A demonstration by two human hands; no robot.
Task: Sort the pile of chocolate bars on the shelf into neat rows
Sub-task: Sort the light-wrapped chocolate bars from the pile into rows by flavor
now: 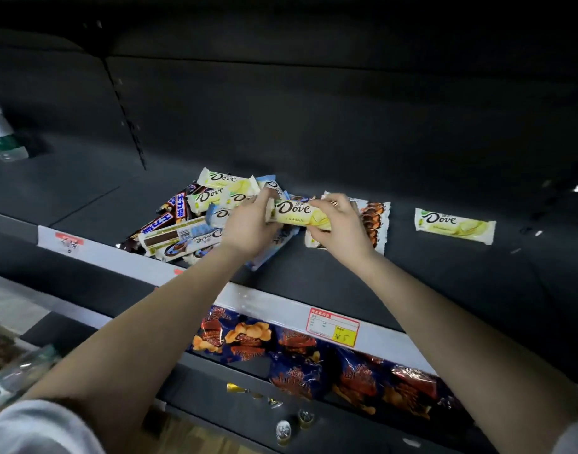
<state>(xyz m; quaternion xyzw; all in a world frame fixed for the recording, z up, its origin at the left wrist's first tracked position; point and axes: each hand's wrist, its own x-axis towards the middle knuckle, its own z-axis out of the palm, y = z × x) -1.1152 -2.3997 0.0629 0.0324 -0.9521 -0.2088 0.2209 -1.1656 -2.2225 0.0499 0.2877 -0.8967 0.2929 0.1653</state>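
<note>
Pile (196,221): mixed chocolate bars, heaped and crossed at odd angles on the dark shelf (314,152), taken here as the landmark for all that follows. It lay toward the shelf's front edge, left of centre.

Shelf: dark, mostly bare behind and right of the pile.

Snack bags (314,365): blue and orange, on the tier below the pile.

Price rail (281,309): white strip along the shelf front, just below the pile, carrying a red and yellow tag (334,327).

Brown bars (374,221): white-edged packs with brown print, lying flat just right of the pile, partly hidden under a hand.

Left hand (248,226): over the pile's right edge, fingers closed on the left end of a pale yellow bar (300,213).

Right hand (341,224): right of the pile, over the brown bars, fingers closed on the same bar's right end. The bar was held level and label-up, clear of the pile.

Lone bar (455,225): same pale yellow kind, flat on the shelf, well right of the pile.

Handling note, as judgement: the held bar likely belongs beside the lone bar. It would be best set down label-up, parallel, ends in line, edges just touching and not overlapping, carried level so that no heaped bars are dragged along.
</note>
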